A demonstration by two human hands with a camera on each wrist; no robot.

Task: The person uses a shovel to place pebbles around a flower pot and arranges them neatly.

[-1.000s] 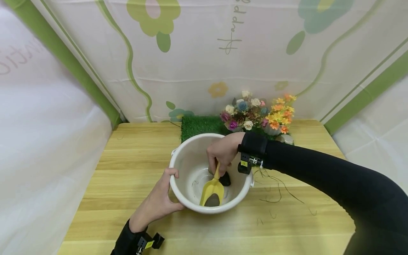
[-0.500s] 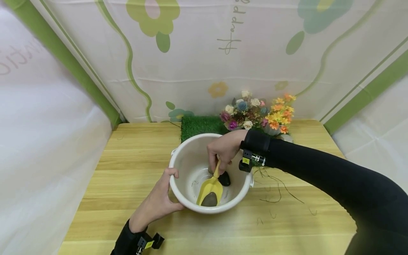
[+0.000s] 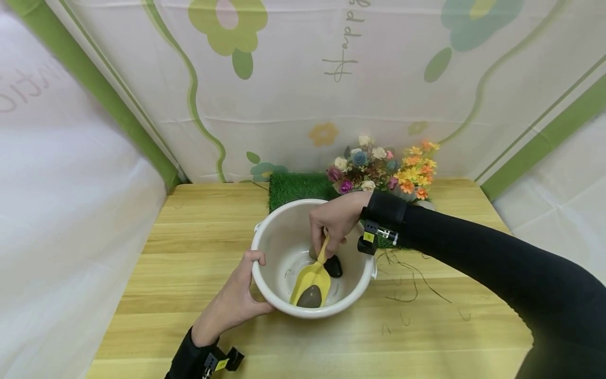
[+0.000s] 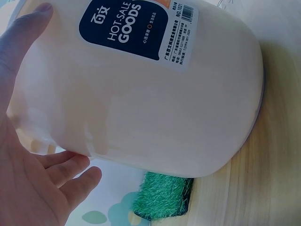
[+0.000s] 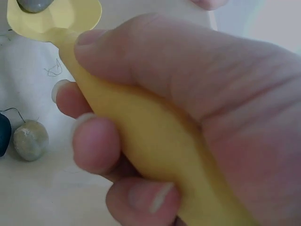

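A white bucket [image 3: 284, 229] stands on the wooden table. My left hand [image 3: 239, 295] grips its left rim, one finger hooked over the edge and the thumb along the outer wall. Reaching inside, my right hand [image 3: 333, 221] holds a yellow scoop [image 3: 310, 273] by the handle, fingers curled round it. A smooth grey stone [image 3: 310, 297] lies in the scoop's blade, close to the bucket's near wall. On the bucket floor lie a black stone [image 3: 333, 267] and a paler stone [image 5: 31, 140]; in the head view my right hand partly covers the paler one.
Behind the bucket, a green artificial turf mat [image 3: 300, 187] carries mixed flowers [image 3: 362, 166] and orange-yellow flowers [image 3: 416, 171]. Thin dark strands [image 3: 412, 284] are scattered over the table on the right. A printed curtain [image 3: 284, 105] hangs at the back.
The scoop, with the grey stone in it, has shifted slightly left inside the bucket. My right wrist has moved a little up and to the right. The left hand keeps its place.
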